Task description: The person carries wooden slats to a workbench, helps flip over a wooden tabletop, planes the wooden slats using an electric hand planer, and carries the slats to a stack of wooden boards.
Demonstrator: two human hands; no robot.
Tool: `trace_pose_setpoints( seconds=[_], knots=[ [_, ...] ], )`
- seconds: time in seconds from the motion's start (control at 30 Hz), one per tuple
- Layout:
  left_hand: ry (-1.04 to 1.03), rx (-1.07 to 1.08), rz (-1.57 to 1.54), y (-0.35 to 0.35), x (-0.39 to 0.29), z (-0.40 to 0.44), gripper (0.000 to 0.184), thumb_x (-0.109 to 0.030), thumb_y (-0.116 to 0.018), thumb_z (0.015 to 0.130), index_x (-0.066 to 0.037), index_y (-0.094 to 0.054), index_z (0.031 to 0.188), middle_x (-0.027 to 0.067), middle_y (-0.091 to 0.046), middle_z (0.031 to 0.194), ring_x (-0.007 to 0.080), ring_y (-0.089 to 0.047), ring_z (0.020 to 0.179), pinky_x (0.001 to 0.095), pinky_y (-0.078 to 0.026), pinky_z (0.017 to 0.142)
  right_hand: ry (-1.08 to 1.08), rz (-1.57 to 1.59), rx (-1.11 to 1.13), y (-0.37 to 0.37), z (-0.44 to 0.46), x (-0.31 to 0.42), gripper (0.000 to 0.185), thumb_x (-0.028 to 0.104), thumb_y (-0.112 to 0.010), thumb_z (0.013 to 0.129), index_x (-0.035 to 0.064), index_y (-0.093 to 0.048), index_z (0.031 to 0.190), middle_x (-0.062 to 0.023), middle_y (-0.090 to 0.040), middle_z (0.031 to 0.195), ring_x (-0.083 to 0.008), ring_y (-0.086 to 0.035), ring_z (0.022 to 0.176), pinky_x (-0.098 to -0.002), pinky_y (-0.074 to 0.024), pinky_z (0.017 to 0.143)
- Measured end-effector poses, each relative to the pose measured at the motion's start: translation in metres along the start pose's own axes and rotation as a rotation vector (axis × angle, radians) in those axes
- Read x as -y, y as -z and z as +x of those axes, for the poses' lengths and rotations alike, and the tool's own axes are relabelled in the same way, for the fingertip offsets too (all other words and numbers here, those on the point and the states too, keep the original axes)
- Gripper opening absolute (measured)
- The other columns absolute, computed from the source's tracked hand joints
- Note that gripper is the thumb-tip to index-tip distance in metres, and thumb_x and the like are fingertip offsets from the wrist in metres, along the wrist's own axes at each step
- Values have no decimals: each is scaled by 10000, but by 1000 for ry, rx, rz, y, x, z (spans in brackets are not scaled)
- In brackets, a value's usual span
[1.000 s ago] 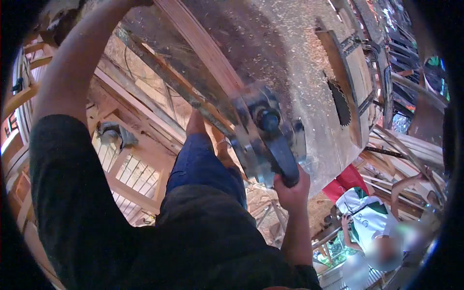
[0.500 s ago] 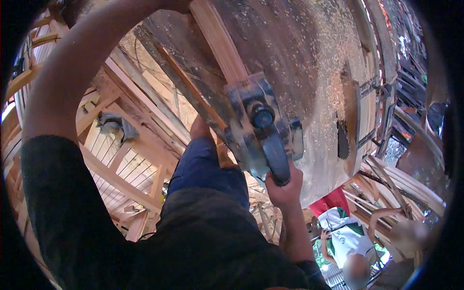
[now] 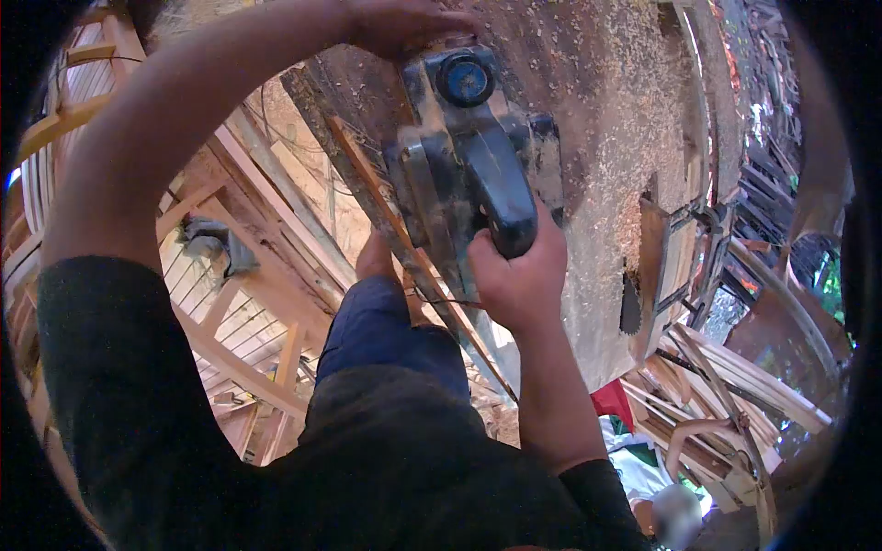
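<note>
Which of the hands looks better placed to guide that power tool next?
Probably the right hand: it grips the black handle of the power tool. The left hand is at the tool's far end, near the blue knob, off that handle.

Pretty decent lane on the table between the power planer and the saw blade, wood shavings scattered along it. Further right, the blade and the board beside it block the way. Planer body fills the space between left grip and right grip, so no straight shot there.
</note>
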State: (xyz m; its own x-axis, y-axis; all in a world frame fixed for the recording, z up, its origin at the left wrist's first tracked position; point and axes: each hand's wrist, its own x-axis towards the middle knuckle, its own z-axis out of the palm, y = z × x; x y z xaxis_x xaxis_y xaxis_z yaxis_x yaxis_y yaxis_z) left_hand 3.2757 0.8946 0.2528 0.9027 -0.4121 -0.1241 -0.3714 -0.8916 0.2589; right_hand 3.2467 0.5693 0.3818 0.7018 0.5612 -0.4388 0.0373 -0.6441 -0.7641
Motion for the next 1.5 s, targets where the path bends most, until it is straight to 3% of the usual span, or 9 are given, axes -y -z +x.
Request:
trace_pose_setpoints(
  seconds=[0.33, 0.57, 0.63, 0.77, 0.87, 0.97, 1.07, 1.3, 1.5],
  knots=[
    [182, 200, 286, 14, -13, -10, 973, -262, -869, 736, -293, -383, 1579, 61, -484, 1562, 294, -466, 1425, 501, -292, 1234, 91, 19, -40, 43, -71, -30, 415, 123, -728, 767, -33, -661, 1146, -193, -726, 867, -298, -725, 822, -411, -548, 761],
    [-182, 82, 205, -46, -186, 21, 858, -233, -794, 790, -269, -410, 1557, 36, -502, 1548, 243, -502, 1398, 538, -205, 1256, -464, -215, -265, 140, -281, -107, 384, 98, -701, 752, -17, -689, 1118, -81, -704, 807, -139, -637, 741, -344, -532, 719],
    [-169, 277, 226, -34, -244, 42, 776, -200, -731, 817, -265, -443, 1535, 24, -590, 1435, 261, -600, 1269, 483, -306, 1223, -557, -94, -378, 152, -335, -143, 376, 78, -674, 742, -16, -687, 1106, -68, -683, 797, -141, -620, 738, -333, -522, 709],
    [-257, 35, 11, -106, -245, 67, 646, -230, -776, 748, -211, -594, 1367, 100, -695, 1241, 322, -660, 1127, 477, -527, 938, -570, 197, -593, 164, -421, -218, 334, 59, -629, 739, -20, -667, 1061, -55, -647, 789, -133, -586, 665, -308, -491, 626],
    [-97, 182, -148, 18, -295, 61, 569, -254, -790, 751, -133, -650, 1289, 158, -694, 1099, 390, -641, 1026, 492, -542, 879, -599, 192, -727, 169, -434, -230, 297, 89, -629, 754, 0, -662, 1035, -31, -612, 701, -96, -532, 501, -283, -430, 454],
    [25, -24, -177, 96, -329, 64, 639, -296, -850, 784, -12, -608, 1303, 194, -629, 1301, 347, -623, 1172, 474, -509, 1017, -576, -49, -734, 172, -441, -233, 420, 186, -715, 761, -4, -698, 1135, -162, -741, 880, -320, -720, 843, -449, -554, 802],
    [315, -699, -1109, 114, -313, 63, 621, -208, -789, 893, -15, -516, 1416, 79, -613, 1250, 201, -587, 1126, 344, -495, 962, -575, 67, -704, 168, -450, -258, 421, 242, -757, 764, 6, -694, 1107, -243, -729, 956, -376, -725, 931, -471, -549, 833],
    [466, -878, -1758, 79, -276, 51, 513, -350, -714, 971, -64, -573, 1373, 73, -629, 1191, 207, -610, 1059, 380, -512, 881, -551, -1, -678, 165, -437, -273, 451, 238, -716, 755, -18, -673, 1124, -283, -710, 960, -433, -702, 974, -481, -539, 878],
    [1003, -965, -2238, -78, -262, 49, 456, -328, -726, 974, -19, -609, 1288, 64, -664, 1028, 191, -649, 881, 338, -523, 709, -476, -108, -657, 166, -417, -244, 451, 190, -693, 761, -40, -665, 1148, -263, -725, 921, -469, -700, 961, -488, -544, 877]
  ],
)
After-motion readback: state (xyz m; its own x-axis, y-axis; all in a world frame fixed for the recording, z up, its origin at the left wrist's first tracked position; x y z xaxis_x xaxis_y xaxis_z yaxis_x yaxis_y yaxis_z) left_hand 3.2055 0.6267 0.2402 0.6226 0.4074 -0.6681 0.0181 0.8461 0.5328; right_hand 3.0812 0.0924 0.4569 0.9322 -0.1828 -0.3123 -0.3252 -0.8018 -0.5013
